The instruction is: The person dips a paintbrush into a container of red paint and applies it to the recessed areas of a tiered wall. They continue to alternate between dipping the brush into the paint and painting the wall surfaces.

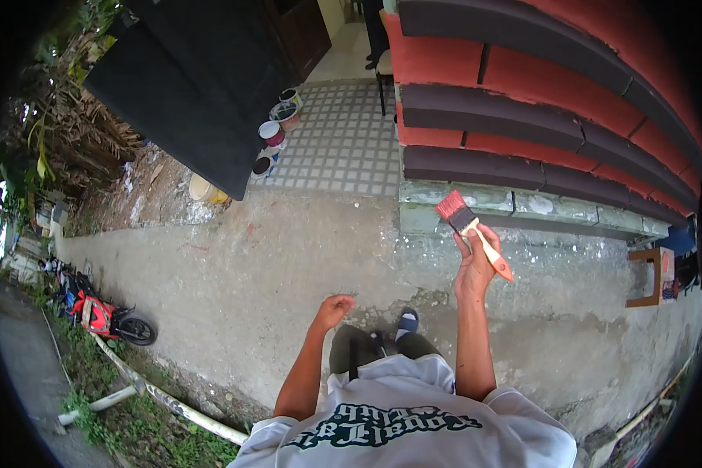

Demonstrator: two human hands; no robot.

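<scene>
My right hand (474, 269) is closed around the pale handle of a paintbrush (491, 255), in front of the wall. The brush tilts up to the left, its bristles coated in red paint and its ferrule dark. The handle's end is orange-red. My left hand (336, 310) hangs low over the concrete, fingers curled in, with nothing visible in it. Beyond the brush stands a wall with red painted bands (522, 74) between dark purple-grey ledges (476, 167). Under them runs a weathered greenish ledge (542, 204).
Several paint cans (271, 133) line the tiled doorway floor (339, 140) beside a black door panel (187, 93). A yellowish bucket (204, 188) lies left of it. A red motorcycle (97, 315) and a white pipe (175, 407) are at left. At right stands a wooden stool (654, 276).
</scene>
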